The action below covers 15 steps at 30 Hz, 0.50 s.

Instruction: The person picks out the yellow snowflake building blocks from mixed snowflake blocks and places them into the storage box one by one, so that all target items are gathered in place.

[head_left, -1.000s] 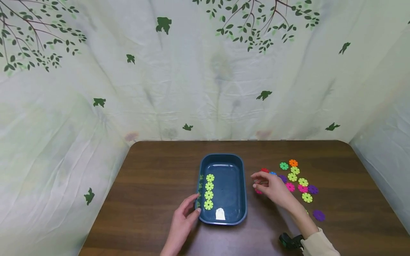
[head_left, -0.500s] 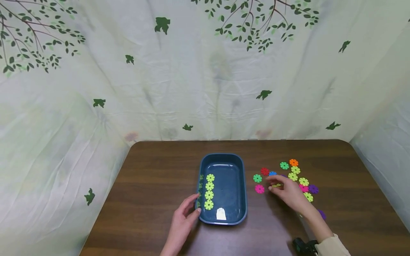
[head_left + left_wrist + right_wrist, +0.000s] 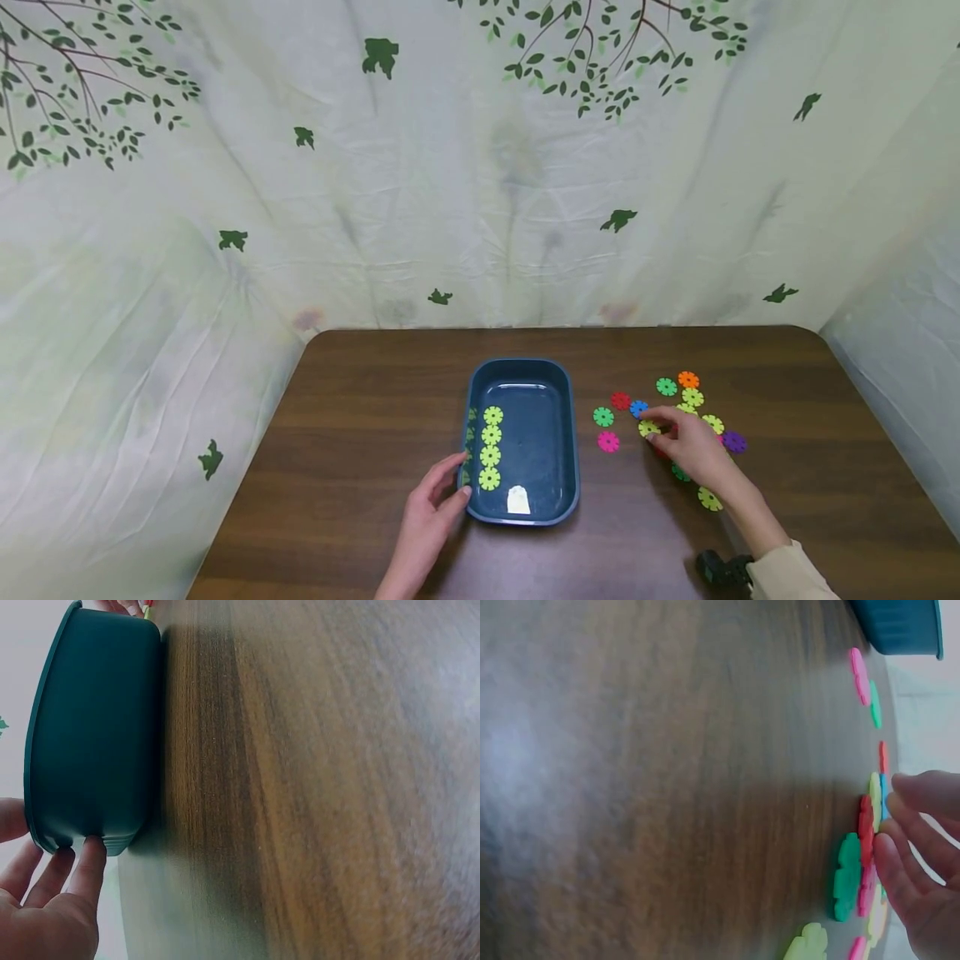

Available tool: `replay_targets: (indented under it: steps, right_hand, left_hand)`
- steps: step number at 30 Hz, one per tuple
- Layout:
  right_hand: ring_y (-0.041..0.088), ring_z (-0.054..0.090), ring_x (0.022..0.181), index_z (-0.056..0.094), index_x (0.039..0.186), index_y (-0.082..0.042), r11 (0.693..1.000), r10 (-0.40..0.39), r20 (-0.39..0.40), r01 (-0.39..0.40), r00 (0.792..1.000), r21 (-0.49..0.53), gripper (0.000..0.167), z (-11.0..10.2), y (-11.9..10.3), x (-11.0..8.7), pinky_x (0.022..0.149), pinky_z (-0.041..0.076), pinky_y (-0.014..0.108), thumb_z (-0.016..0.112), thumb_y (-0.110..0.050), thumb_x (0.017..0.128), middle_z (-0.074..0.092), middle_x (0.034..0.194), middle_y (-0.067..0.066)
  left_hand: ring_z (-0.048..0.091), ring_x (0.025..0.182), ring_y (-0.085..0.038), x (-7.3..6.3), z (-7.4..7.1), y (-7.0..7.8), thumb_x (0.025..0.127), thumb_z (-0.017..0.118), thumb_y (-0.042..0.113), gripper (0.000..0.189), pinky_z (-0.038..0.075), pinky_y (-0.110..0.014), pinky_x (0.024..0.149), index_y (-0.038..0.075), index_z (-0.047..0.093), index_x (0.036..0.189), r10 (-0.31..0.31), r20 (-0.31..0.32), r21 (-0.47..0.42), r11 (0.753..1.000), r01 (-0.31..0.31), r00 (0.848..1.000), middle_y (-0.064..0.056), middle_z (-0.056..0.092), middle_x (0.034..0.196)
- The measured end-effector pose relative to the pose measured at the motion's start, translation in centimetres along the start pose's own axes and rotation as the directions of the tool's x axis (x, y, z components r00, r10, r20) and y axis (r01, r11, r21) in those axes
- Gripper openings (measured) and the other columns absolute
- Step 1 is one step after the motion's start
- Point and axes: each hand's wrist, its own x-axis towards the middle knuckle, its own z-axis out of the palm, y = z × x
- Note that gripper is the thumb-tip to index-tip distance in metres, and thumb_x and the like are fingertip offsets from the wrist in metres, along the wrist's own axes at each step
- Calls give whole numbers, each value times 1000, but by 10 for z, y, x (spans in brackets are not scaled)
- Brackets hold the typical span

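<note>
My left hand [image 3: 423, 518] holds the left rim of a dark blue plastic tray [image 3: 542, 516], with thumb and fingertips at its edge. In the left wrist view its fingers press the tray's outer wall [image 3: 94, 727]. A column of several yellow-green flower-shaped discs lies inside, the lowest disc [image 3: 489, 478] nearest me. Right of the tray, my right hand [image 3: 693, 446] reaches down to a yellow-green flower disc [image 3: 647, 427]. Thumb and index finger are spread at opposite edges of that disc, which lies flat on the table. A blue disc [image 3: 637, 409] touches the index fingertip's side.
Loose discs surround my right hand: red [image 3: 620, 401], green [image 3: 603, 417], pink [image 3: 608, 442], orange [image 3: 687, 380], purple [image 3: 734, 442] and several more, some hidden beneath it. A brown wooden table [image 3: 360, 433] holds everything. Behind it hangs a leaf-print cloth [image 3: 480, 183].
My right hand has moved right from beside the pink and green discs, uncovering them, and come down at the yellow-green disc. My left hand and the tray have stayed in place.
</note>
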Motion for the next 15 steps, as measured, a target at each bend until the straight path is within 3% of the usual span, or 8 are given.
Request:
replay_targets:
  steps: [3,8,15]
  right_hand:
    - [18,54,69,67,120,-6,1000,6,2,-6,1000,-14,32,-2,-1,1,55,48,30,71,-4,88,67,108,11]
    - [19,60,78,66,120,-4,1000,9,8,-9,1000,-18,31,-4,-2,1,59,51,31,70,-2,89,66,113,14]
    - [22,62,88,68,115,-4,1000,-14,36,15,999,-14,29,-3,-2,2,69,54,32,72,-1,87,68,102,7]
  left_hand:
    - [52,126,-29,0,0,0,91,67,5,42,43,-43,103,11,60,133,-7,1,-1,1000,7,1000,-6,54,139]
    - [52,126,-29,0,0,1,92,67,6,42,44,-43,103,11,60,133,-11,-1,3,1000,11,1000,-7,53,140]
    - [53,125,-29,0,0,0,91,67,5,42,44,-42,102,10,61,133,-8,-1,0,1000,8,1000,-7,53,139]
